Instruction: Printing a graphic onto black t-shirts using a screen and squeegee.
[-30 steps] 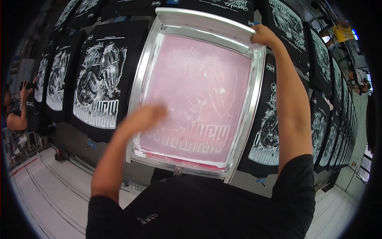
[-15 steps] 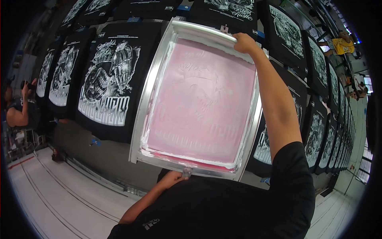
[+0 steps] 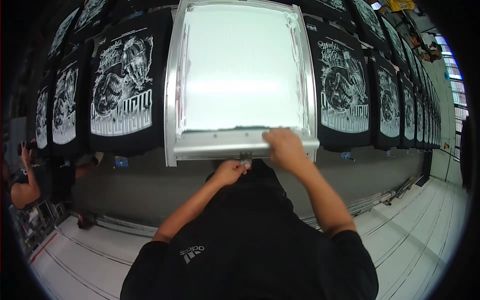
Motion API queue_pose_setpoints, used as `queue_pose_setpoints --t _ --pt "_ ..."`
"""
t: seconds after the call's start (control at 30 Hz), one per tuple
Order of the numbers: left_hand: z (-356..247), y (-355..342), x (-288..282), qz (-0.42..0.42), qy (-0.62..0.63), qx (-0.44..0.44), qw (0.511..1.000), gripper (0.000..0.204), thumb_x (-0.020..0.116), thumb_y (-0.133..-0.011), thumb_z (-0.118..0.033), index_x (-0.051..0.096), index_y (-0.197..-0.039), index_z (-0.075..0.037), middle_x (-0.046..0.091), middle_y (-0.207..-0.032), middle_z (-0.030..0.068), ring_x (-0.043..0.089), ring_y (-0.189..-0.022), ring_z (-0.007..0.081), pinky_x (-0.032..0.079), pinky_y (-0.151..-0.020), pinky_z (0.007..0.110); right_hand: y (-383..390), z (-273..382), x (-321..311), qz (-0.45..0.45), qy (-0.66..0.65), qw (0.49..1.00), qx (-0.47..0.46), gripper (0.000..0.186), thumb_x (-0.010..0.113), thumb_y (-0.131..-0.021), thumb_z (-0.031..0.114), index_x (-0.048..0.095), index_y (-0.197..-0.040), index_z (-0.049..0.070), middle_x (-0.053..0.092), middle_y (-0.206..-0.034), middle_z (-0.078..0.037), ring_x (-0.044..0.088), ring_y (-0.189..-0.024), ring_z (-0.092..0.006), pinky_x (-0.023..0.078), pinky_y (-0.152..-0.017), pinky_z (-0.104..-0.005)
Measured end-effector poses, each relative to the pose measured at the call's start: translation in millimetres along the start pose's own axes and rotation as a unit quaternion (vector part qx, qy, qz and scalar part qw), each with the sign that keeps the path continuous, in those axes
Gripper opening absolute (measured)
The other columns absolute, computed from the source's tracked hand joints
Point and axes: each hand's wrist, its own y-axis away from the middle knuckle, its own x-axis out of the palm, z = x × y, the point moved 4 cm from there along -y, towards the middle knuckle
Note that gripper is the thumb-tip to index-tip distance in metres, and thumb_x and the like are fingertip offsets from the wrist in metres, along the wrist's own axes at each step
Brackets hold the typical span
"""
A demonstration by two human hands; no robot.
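In front of me lies a screen-printing frame (image 3: 171, 100) with metal sides. White ink (image 3: 242, 65) covers its mesh. Across the frame's near end rests a long metal squeegee (image 3: 215, 146). My right hand (image 3: 286, 149) is closed over the squeegee's top, right of its middle; its blade is hidden. At the middle of the near edge, my left hand (image 3: 229, 173) pinches a small metal tab (image 3: 246, 157) between thumb and fingers. Whatever lies under the screen is hidden by the ink.
Black T-shirts with white prints lie in rows, one close on the left (image 3: 122, 85) and one on the right (image 3: 345, 85). Blue-and-metal fittings (image 3: 121, 161) stick out below them. Another person (image 3: 30, 175) stands at far left, holding a dark object.
My right hand has pulled the squeegee from the screen's far end to its near end. The mesh has turned from pink to white. My left hand keeps hold of the tab.
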Motion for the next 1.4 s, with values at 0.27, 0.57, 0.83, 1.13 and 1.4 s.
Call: queue_pose_setpoints --t 0.27,0.57,0.83,1.13,1.4 --pt "26.5 -0.9 8.2 -0.048 -0.061 -0.031 0.996 0.034 0.059 -0.095 -0.038 0.069 -0.110 -0.009 0.070 -0.086 0.0089 0.065 -0.081 0.0202 0.050 -0.077 0.036 27.6 14.8 -1.9 -0.026 -0.004 0.999 -0.022 0.025 0.060 -0.069 0.000 0.060 -0.094 0.006 0.062 -0.085 -0.009 0.059 -0.085 -0.0302 0.045 -0.076 -0.0428" --pt "37.4 82.7 -71.3 -0.302 -0.033 0.046 0.952 0.025 0.072 -0.087 -0.023 0.070 -0.077 0.000 0.068 -0.074 0.0116 0.063 -0.068 0.0172 0.049 -0.063 0.035 53.2 -109.5 -47.8 -0.006 -0.110 0.986 0.124 0.037 0.079 -0.067 0.016 0.068 -0.102 0.007 0.067 -0.092 -0.012 0.062 -0.093 -0.0312 0.046 -0.093 -0.0444" --pt "74.8 34.8 -210.3 -0.465 0.111 -0.023 0.878 0.055 0.050 -0.102 -0.044 0.057 -0.135 -0.001 0.060 -0.134 0.0126 0.053 -0.123 0.0199 0.038 -0.106 0.032 25.0 -169.5 4.5 -0.045 -0.520 0.827 0.207 0.035 0.083 -0.075 0.015 0.070 -0.103 -0.002 0.070 -0.091 -0.006 0.063 -0.090 -0.0151 0.050 -0.083 -0.0304" --pt "-2.7 33.2 -99.0 -0.507 0.120 0.075 0.850 0.042 0.044 -0.106 -0.028 0.059 -0.126 0.006 0.068 -0.112 0.0121 0.061 -0.103 0.0167 0.047 -0.092 0.030 105.7 -244.8 -59.8 -0.076 -0.545 0.803 0.228 0.032 0.081 -0.076 0.009 0.070 -0.105 0.001 0.070 -0.095 -0.006 0.065 -0.090 -0.0144 0.051 -0.083 -0.0293" --pt "-118.3 -98.9 99.9 -0.435 0.108 0.105 0.888 0.042 0.051 -0.102 -0.027 0.057 -0.130 0.004 0.068 -0.118 0.0195 0.062 -0.112 0.0207 0.046 -0.097 0.032 262.9 -432.2 -141.4 -0.144 -0.528 0.795 0.263 0.038 0.078 -0.072 0.002 0.067 -0.108 -0.001 0.069 -0.100 -0.006 0.062 -0.094 -0.0140 0.050 -0.086 -0.0308"
